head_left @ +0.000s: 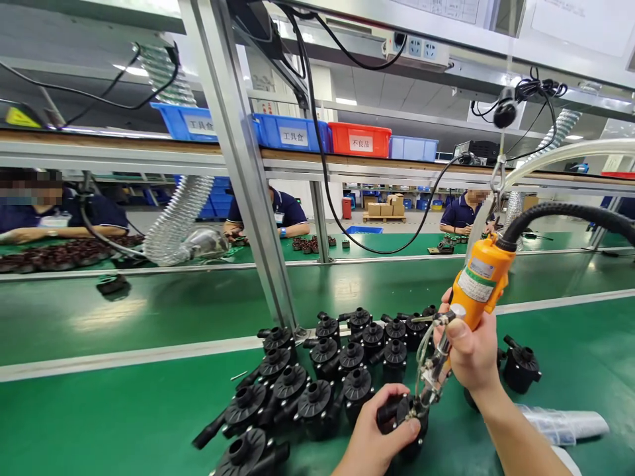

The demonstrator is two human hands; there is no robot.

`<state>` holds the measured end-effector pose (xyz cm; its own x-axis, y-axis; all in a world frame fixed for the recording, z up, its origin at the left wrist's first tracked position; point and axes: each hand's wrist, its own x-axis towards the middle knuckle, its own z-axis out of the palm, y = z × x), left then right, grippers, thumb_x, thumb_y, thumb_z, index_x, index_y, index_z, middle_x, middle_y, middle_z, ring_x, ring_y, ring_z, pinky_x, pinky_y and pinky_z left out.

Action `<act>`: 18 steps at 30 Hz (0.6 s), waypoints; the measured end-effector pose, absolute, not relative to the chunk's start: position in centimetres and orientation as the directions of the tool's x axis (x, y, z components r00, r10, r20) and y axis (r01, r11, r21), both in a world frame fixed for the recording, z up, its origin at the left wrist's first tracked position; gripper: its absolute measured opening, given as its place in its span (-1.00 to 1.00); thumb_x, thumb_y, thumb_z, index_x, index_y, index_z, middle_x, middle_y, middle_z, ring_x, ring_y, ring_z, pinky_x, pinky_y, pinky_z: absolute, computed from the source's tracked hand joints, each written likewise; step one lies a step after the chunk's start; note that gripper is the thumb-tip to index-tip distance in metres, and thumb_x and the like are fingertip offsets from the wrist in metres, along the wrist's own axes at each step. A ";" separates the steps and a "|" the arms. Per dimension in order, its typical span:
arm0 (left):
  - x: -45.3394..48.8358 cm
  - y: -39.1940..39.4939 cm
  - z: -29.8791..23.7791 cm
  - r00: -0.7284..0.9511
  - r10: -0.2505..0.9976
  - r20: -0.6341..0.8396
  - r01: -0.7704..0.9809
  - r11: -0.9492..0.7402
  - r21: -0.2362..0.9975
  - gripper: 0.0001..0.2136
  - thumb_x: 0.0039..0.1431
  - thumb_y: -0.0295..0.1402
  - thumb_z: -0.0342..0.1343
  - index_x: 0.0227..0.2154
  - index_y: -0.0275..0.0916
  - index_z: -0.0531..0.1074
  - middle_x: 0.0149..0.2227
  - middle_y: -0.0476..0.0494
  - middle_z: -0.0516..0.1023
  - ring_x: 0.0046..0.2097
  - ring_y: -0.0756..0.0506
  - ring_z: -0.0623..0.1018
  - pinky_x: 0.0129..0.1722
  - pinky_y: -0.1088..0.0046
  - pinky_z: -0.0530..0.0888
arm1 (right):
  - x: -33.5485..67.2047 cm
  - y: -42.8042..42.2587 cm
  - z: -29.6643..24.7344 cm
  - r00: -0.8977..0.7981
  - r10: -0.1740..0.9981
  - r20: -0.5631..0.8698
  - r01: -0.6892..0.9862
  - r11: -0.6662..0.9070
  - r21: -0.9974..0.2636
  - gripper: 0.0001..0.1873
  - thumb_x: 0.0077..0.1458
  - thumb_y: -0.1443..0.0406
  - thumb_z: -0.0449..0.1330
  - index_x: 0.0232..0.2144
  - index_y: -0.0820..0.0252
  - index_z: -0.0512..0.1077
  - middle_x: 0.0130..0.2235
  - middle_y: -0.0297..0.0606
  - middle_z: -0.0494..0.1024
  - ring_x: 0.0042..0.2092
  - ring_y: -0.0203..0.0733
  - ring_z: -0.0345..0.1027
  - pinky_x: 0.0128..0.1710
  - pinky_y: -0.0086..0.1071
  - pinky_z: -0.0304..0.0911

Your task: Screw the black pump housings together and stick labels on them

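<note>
Head view: we pin one black pump (415, 430) at the near edge of the green bench (124, 410), driver on top.
Our left hand (374, 436) is closed round the pump body. Our right hand (471, 354) is clenched on the orange screwdriver (479, 281), tip touching the pump's top. We judge the pump light, rigid plastic and a bit slick, so grip the round body, not the thin ports. Spare pumps (317, 377) are heaped just behind it.

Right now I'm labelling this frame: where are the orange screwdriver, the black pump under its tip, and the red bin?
orange screwdriver (479, 284), head view, labelled orange body.
black pump (394, 410), head view, top housing.
red bin (347, 140), head view, front wall.
</note>
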<state>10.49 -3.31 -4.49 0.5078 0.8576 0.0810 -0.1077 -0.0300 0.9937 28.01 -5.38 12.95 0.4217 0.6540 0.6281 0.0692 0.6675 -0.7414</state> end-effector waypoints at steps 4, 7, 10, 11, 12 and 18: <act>10.4 -3.4 -4.4 0.510 0.858 0.062 -0.106 -0.008 0.994 -0.40 -0.03 0.05 0.52 -0.06 -0.23 0.52 -0.20 -0.12 0.62 -0.17 -0.16 0.51 -0.13 0.38 0.44 | 27.5 -5.1 12.9 0.412 0.701 0.583 0.029 0.629 -0.777 -0.44 -0.10 -0.10 0.46 -0.27 0.16 0.43 -0.53 -0.43 0.36 -0.57 -0.32 0.16 -0.61 -0.44 0.17; 10.4 -3.5 -4.2 0.491 0.869 0.062 -0.101 -0.014 0.995 -0.39 -0.05 0.06 0.52 -0.05 -0.22 0.52 -0.21 -0.10 0.60 -0.17 -0.15 0.50 -0.12 0.38 0.44 | 27.1 -5.0 13.0 0.404 0.714 0.572 0.022 0.617 -0.786 -0.44 -0.13 -0.08 0.47 -0.27 0.17 0.43 -0.57 -0.45 0.37 -0.58 -0.31 0.17 -0.58 -0.42 0.22; 10.3 -3.5 -4.0 0.485 0.872 0.070 -0.107 -0.020 0.994 -0.41 -0.04 0.06 0.52 -0.09 -0.21 0.51 -0.25 -0.05 0.55 -0.22 -0.11 0.47 -0.17 0.41 0.42 | 26.8 -4.8 13.2 0.421 0.715 0.558 0.029 0.604 -0.796 -0.45 -0.13 -0.04 0.48 -0.25 0.17 0.43 -0.56 -0.44 0.40 -0.56 -0.29 0.23 -0.53 -0.39 0.28; 10.3 -3.4 -4.1 0.490 0.868 0.079 -0.111 -0.028 0.993 -0.42 -0.04 0.07 0.52 -0.10 -0.21 0.50 -0.26 -0.04 0.53 -0.24 -0.10 0.45 -0.20 0.43 0.41 | 26.9 -4.8 13.3 0.428 0.716 0.552 0.028 0.600 -0.800 -0.46 -0.13 -0.03 0.48 -0.25 0.17 0.43 -0.56 -0.45 0.40 -0.56 -0.29 0.23 -0.53 -0.40 0.28; 10.2 -3.4 -4.3 0.494 0.865 0.093 -0.116 -0.040 0.992 -0.42 -0.04 0.08 0.52 -0.12 -0.21 0.49 -0.28 -0.03 0.52 -0.26 -0.09 0.44 -0.23 0.44 0.40 | 27.0 -4.8 13.5 0.431 0.721 0.543 0.021 0.594 -0.804 -0.46 -0.13 -0.02 0.47 -0.25 0.17 0.42 -0.56 -0.45 0.39 -0.57 -0.30 0.21 -0.55 -0.41 0.26; 9.9 -2.4 -6.2 0.446 0.862 0.240 -0.157 -0.189 0.969 -0.37 -0.06 0.23 0.45 -0.17 -0.18 0.47 -0.26 -0.08 0.55 -0.22 -0.13 0.51 -0.17 0.41 0.46 | 32.4 -7.8 15.5 0.402 0.791 0.461 -0.120 0.545 -0.830 -0.39 -0.09 -0.08 0.47 -0.14 0.15 0.42 -0.55 -0.49 0.35 -0.59 -0.35 0.13 -0.62 -0.48 0.09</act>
